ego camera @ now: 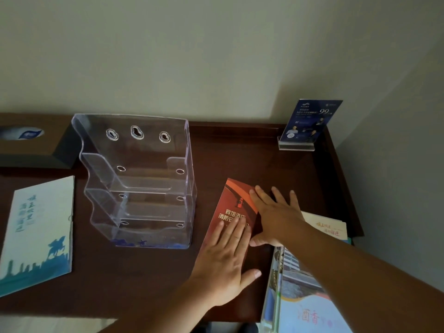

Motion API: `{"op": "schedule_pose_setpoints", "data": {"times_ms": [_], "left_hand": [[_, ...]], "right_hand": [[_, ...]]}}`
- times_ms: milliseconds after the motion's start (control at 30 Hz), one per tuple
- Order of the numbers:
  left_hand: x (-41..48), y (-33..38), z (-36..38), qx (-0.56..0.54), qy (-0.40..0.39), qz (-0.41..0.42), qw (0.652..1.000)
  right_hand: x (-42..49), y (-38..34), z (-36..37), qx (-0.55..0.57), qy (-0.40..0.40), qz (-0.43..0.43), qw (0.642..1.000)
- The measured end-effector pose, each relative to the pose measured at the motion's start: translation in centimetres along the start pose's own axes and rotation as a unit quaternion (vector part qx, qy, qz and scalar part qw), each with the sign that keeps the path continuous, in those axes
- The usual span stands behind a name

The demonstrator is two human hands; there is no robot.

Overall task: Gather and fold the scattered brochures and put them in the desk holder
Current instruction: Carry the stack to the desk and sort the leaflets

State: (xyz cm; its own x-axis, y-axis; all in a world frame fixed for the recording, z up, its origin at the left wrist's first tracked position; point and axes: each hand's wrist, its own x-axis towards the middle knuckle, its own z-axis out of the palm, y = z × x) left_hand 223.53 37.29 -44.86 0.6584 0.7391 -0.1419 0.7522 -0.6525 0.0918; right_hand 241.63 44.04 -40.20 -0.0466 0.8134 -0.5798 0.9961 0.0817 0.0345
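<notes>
A folded red brochure [234, 203] lies flat on the dark wooden desk [149, 280], right of the clear tiered desk holder [137, 179], whose pockets hold nothing. My left hand [224, 258] presses flat on the brochure's lower part, fingers apart. My right hand [276, 215] lies flat on its right edge, fingers spread. A pale blue brochure [38, 231] rests at the desk's left. A cream brochure [329, 227] and a larger colourful one [302, 299] lie at the right, partly under my right arm.
A dark tissue box [31, 147] stands at the back left beside the holder. A blue sign in a clear stand [307, 123] sits in the back right corner. Walls bound the desk behind and at the right.
</notes>
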Motion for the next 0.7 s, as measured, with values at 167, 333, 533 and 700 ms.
{"op": "schedule_pose_setpoints", "data": {"times_ms": [167, 333, 533, 700], "left_hand": [[-3.5, 0.4, 0.2, -0.034, -0.011, 0.046, 0.998], [5.3, -1.2, -2.1, -0.182, 0.059, -0.132, 0.973], [6.6, -1.3, -0.6, -0.132, 0.032, -0.192, 0.972], [-1.6, -0.4, -0.1, -0.063, 0.018, -0.150, 0.987]], "right_hand": [[-0.1, -0.1, -0.2, 0.004, 0.003, -0.002, 1.000], [0.0, 0.1, -0.2, 0.004, -0.008, -0.007, 1.000], [0.0, 0.1, 0.1, 0.005, 0.003, -0.005, 1.000], [-0.3, -0.1, -0.2, 0.007, 0.003, -0.006, 1.000]]}}
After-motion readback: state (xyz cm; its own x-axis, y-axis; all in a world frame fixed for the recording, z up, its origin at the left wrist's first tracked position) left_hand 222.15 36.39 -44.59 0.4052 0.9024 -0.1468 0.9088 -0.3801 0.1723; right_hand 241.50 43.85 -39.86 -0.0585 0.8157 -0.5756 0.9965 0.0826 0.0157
